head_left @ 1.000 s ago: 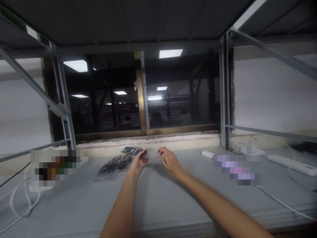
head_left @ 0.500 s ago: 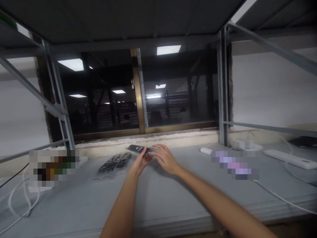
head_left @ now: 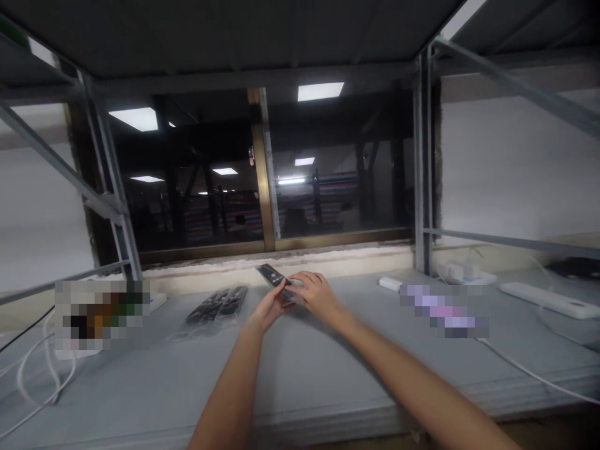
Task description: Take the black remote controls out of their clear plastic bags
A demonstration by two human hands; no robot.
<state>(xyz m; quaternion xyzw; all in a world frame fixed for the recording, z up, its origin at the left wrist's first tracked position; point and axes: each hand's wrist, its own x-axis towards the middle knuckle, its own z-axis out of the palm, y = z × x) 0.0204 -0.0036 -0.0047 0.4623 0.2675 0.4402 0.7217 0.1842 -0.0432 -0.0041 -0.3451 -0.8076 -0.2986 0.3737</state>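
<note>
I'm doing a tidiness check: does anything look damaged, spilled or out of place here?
The ledge under the window looks chipped, its edge rough and uneven. On the left, white cables lie in loose loops. No spill shows.

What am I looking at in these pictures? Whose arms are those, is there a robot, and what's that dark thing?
There's no robot here. These are a person's own bare arms, seen by a camera worn on their head, looking forward and down. Every picture comes from that camera.

The left hand holds a dark, long thing with buttons, probably a remote control. The right hand is at its near end.

On the grey table, left of the hands, lies a pile of dark things in clear plastic. A long white bar lies far right. Two patches are too blurred to tell.
</note>
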